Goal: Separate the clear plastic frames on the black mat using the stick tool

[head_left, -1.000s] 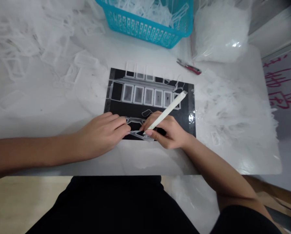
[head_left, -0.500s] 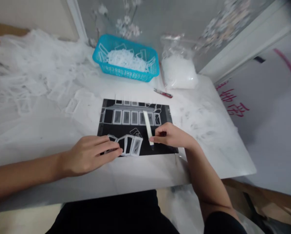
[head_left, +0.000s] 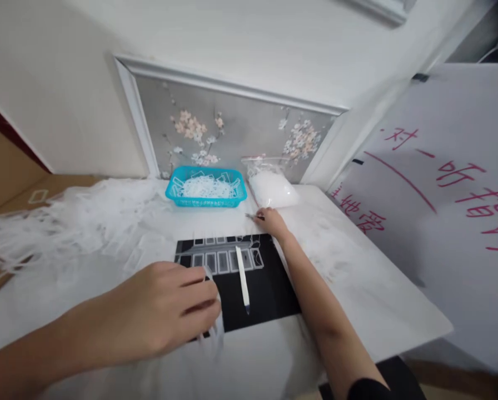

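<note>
A black mat (head_left: 265, 294) lies on the white table (head_left: 357, 311), with a row of clear plastic frames (head_left: 219, 260) on its far part. A white stick tool (head_left: 243, 279) rests loose on the mat. My left hand (head_left: 165, 311) is raised near the mat's front left corner, its fingers pinched on a strip of clear plastic frames (head_left: 212, 328) that hangs down. My right hand (head_left: 270, 219) reaches far past the mat and closes on a small red-handled tool (head_left: 251, 216) lying before the plastic bag.
A blue basket (head_left: 206, 191) of clear plastic pieces stands at the back, with a clear bag (head_left: 273, 186) of white bits to its right. Heaps of clear plastic scraps (head_left: 65, 233) cover the table's left side. A white board with red writing (head_left: 441, 183) leans on the right.
My head has tilted up, so the wall shows. My right hand let go of the white stick, which now lies on the mat, and reached back to the red tool. My left hand lifted the frames.
</note>
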{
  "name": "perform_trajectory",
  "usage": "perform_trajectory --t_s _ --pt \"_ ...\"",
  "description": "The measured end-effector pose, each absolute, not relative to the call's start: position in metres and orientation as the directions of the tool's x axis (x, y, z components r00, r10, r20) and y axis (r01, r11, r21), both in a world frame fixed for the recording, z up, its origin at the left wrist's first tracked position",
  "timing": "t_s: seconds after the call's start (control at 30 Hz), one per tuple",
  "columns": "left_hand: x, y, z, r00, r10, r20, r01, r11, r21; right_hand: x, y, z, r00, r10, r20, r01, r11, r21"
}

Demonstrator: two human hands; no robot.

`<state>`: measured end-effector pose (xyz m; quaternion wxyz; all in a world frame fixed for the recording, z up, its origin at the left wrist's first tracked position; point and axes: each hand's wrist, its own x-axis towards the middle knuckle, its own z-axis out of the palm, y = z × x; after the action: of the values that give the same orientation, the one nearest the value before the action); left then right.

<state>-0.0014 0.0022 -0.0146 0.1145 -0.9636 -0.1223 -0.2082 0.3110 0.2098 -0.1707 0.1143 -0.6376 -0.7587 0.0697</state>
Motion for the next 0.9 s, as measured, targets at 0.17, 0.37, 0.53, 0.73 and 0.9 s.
perform_trajectory --t_s 0.17,0.37,0.53,0.73,0.9 --pt "-0.008 0.001 0.01 0.801 0.197 0.566 0.328 -0.934 -0.139 0.309 0.203 -0.186 -0.098 0.98 0.171 0.932 0.151 -0.328" --pt "-0.017 0.013 -0.005 0.712 0.143 0.688 0.362 -0.914 -0.184 0.304 0.188 -0.162 -0.112 0.948 0.299 0.792 0.266 -0.549" --pt "-0.022 0.027 -0.011 0.65 0.054 0.758 0.323 -0.923 -0.211 0.258 0.133 -0.088 -0.156 0.882 0.445 0.531 0.454 -0.716" --pt "-0.027 0.026 -0.011 0.601 -0.018 0.799 0.23 -0.954 -0.194 0.215 0.028 -0.01 -0.315 0.817 0.483 -0.058 0.491 -0.869" --pt "-0.024 0.014 -0.005 0.627 0.053 0.777 0.279 -0.947 -0.16 0.205 0.016 -0.015 -0.445 0.792 0.418 -0.184 0.376 -0.908"
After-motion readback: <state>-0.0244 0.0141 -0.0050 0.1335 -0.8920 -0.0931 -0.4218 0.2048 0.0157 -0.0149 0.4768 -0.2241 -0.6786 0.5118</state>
